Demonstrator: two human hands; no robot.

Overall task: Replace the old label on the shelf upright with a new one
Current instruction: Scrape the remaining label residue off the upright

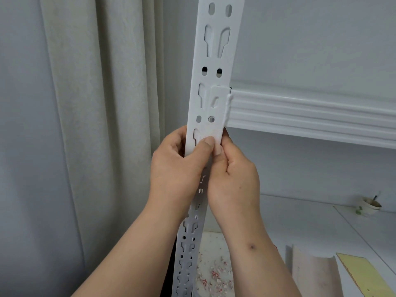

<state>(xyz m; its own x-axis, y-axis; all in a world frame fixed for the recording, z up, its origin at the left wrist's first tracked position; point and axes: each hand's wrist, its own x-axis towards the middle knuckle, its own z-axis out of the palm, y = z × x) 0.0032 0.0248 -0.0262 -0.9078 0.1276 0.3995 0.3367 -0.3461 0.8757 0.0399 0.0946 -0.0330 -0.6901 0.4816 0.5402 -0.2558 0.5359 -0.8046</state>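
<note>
Head view: both hands meet on the white slotted metal shelf upright [214, 86], just below the ribbed white shelf beam [310, 112]; left hand [180, 166] wraps the upright, thumb flat on its face; right hand [233, 174] pinches at the right edge; label itself not discernible; paper scraps [214, 275] litter the white surface [300, 221] below.

A pale cream curtain [102, 125] hangs in vertical folds on the left, against a grey-white wall [317, 39]. A white ribbed shelf beam [310, 112] runs off to the right. Below it lies a white surface [300, 221] bearing a small cup [370, 205], a yellow sheet [364, 275] and scattered paper scraps [214, 275]. The light is soft and even.
</note>
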